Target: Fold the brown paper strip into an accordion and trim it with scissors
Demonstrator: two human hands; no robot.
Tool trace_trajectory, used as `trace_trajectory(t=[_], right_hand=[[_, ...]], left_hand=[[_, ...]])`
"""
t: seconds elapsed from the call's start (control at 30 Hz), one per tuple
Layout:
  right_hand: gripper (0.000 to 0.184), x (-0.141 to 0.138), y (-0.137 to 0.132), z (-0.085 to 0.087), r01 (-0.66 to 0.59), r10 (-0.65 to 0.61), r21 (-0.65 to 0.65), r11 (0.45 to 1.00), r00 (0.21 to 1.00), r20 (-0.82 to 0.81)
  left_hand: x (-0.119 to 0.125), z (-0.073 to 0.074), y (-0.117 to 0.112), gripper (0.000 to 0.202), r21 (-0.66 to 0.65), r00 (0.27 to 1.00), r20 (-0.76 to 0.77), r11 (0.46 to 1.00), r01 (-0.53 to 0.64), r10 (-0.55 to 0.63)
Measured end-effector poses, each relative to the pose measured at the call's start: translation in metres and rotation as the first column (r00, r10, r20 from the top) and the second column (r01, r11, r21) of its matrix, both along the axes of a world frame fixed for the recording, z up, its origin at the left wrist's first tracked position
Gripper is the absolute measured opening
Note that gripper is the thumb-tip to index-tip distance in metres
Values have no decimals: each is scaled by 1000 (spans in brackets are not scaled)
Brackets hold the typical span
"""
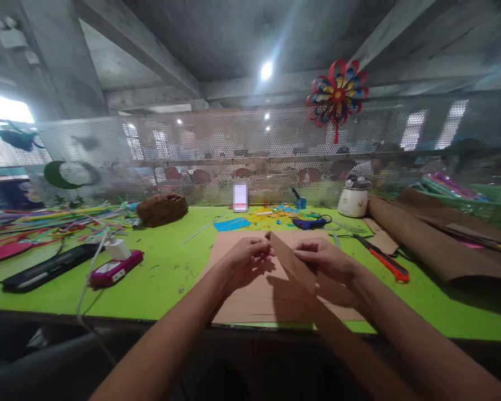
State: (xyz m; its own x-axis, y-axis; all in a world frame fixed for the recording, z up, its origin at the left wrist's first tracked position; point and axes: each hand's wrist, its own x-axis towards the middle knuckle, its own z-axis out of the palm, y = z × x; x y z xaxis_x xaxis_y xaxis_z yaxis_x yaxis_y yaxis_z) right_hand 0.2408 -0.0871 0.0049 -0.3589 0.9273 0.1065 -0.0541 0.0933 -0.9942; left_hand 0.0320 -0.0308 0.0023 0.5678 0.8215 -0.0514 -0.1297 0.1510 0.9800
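A long brown cardboard strip runs from between my hands down toward me. My left hand pinches its far end with closed fingers. My right hand grips the strip a little nearer to me, fingers curled over its edge. Both hands hover above a flat brown cardboard sheet lying on the bright green table.
An orange-handled cutter lies right of the sheet, with rolled brown cardboard beyond it. A blue glue gun, a white pot, a phone and paper scraps sit at the back. A pink box, a black bar and coloured sticks lie left.
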Motion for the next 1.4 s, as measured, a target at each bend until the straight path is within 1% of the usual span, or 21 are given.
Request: trace_trajectory(t=[0.03,0.07,0.1,0.17,0.27,0.4,0.5,0.6,0.67,0.73,0.8,0.93,1.0,1.1,1.17,1.27,1.4], right_hand=[[28,0,1,-3,-27,27,-6,1000,999,25],[27,-1,2,-6,-38,38,-8,999,998,41],[25,-3,3,-10,-55,56,-8,998,996,76],[23,-5,5,-15,-57,53,22,998,985,164],[22,-7,8,-18,-48,28,74,996,966,257],[20,-7,7,-20,-37,9,88,995,953,304],[19,-6,5,-22,-11,-38,130,991,929,369],[18,-5,6,-21,10,-125,239,971,875,468],[16,-5,7,-18,-1,-189,339,941,829,527],[15,-5,9,-17,-22,-229,402,916,792,566],[14,-5,11,-16,-30,-254,427,904,765,591],[14,-6,11,-17,-44,-304,472,880,711,634],[15,-6,11,-18,-53,-310,484,873,705,638],[16,-3,12,-20,-80,-308,507,858,709,634],[16,-2,13,-20,-133,-312,533,835,684,660],[14,-1,10,-18,-202,-340,576,792,637,691],[17,-4,-1,-12,-226,-381,630,743,631,676]], left_hand=[[0,0,2,30,7,999,16,999,-45,45],[0,-1,3,32,29,998,16,998,-64,63],[0,-2,4,35,63,998,-5,996,-57,57],[2,-5,3,39,169,993,-118,985,22,-2],[5,-6,2,37,308,940,-333,935,175,-67],[4,-2,2,30,380,887,-455,884,272,-77],[3,0,4,26,458,845,-532,820,342,-56],[4,-1,6,26,510,821,-571,776,371,-18],[5,-2,7,25,546,800,-600,741,392,18],[5,-2,6,23,577,771,-634,699,423,57],[6,-1,4,23,599,746,-659,664,447,92],[6,1,0,27,644,721,-676,599,475,154],[7,-1,0,24,663,714,-676,573,482,181],[7,-6,3,19,690,725,-661,535,488,193],[8,-10,6,18,716,741,-642,499,488,198],[8,-13,9,15,758,761,-614,426,493,212],[8,-12,9,13,782,760,-608,338,523,229]])
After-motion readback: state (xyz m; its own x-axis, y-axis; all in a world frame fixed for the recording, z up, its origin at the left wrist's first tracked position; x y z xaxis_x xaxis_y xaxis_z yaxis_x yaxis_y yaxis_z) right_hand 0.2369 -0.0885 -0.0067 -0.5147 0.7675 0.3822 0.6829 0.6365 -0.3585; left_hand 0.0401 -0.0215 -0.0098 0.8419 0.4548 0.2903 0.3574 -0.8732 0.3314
